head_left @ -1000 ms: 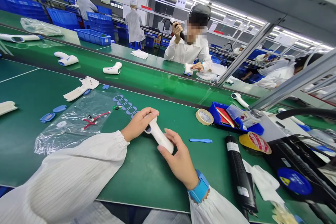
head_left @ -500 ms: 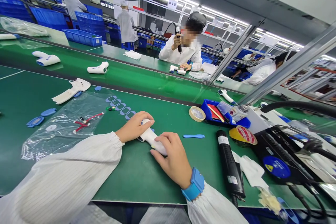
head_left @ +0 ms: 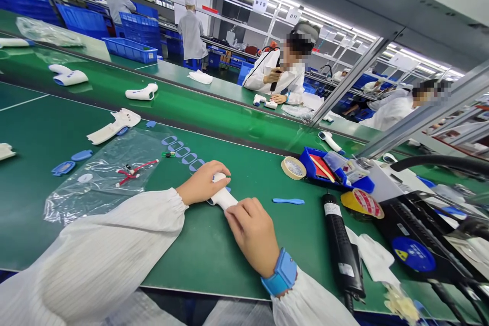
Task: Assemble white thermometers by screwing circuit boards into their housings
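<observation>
A white gun-shaped thermometer (head_left: 222,199) lies at a slant low over the green tabletop in front of me. My left hand (head_left: 204,181) is closed over its head end, which is partly hidden by the fingers. Around the handle's lower end, the fingers of my right hand (head_left: 252,232) are drawn together, covering that end. Just beyond my left hand, a row of blue oval rings (head_left: 182,153) lies on the table. To the right sits a flat blue strip (head_left: 288,201), touched by neither hand.
On the left lie a clear plastic bag (head_left: 103,178), red-wired parts (head_left: 132,173) and a white half shell (head_left: 114,127). An electric screwdriver (head_left: 344,249), tape roll (head_left: 293,167) and blue tray (head_left: 311,164) occupy the right. Across the green conveyor (head_left: 198,112) a co-worker (head_left: 275,74) sits.
My right hand's fingers have closed from a spread pose onto the end of the thermometer's handle. My left hand keeps its hold. The camera view has shifted slightly.
</observation>
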A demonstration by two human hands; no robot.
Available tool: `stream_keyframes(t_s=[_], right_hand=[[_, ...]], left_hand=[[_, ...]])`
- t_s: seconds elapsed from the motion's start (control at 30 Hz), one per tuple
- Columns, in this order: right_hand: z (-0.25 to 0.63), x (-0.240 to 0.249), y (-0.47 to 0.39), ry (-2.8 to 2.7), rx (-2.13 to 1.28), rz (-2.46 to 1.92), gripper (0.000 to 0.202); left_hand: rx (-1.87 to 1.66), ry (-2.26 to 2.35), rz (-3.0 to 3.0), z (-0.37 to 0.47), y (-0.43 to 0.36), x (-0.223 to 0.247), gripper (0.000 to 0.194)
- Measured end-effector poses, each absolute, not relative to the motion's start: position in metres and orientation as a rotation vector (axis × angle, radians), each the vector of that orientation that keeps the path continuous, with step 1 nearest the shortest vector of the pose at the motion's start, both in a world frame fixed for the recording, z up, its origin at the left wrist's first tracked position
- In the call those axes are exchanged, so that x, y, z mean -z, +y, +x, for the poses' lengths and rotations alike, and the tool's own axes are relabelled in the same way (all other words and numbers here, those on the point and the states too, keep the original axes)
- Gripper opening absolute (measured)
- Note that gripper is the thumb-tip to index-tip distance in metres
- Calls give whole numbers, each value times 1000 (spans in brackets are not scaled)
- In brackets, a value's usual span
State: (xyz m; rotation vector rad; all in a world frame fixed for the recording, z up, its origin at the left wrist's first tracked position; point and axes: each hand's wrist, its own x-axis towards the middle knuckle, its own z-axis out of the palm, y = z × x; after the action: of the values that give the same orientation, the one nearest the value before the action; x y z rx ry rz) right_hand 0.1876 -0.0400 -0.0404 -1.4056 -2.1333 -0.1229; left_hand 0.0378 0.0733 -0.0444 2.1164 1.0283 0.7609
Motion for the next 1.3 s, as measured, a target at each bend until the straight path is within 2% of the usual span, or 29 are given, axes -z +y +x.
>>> stream_keyframes(t_s=[0.2,0.43,0.63,0.83,0.97,1.3], right_hand=[[187,45,-53,-2193,260,-1427,11],[193,40,-55,-2079,85,-1406,14],[183,38,-40,-2204,119,-1434,13],[189,38,-36,-1811,-421,-1418,12],[195,37,-36,-1698,-561,-1478,12],[188,42,-40,-1839,-362,-1506,5]], left_hand=[[-748,1027,2123,37,74,45,22],[-750,1037,2137,37,73,46,23],[-744,1039,2188,37,75,48,24],[-692,947,2300,34,72,46,29],[-678,918,2355,34,69,45,25],[-665,960,2371,36,68,46,28]])
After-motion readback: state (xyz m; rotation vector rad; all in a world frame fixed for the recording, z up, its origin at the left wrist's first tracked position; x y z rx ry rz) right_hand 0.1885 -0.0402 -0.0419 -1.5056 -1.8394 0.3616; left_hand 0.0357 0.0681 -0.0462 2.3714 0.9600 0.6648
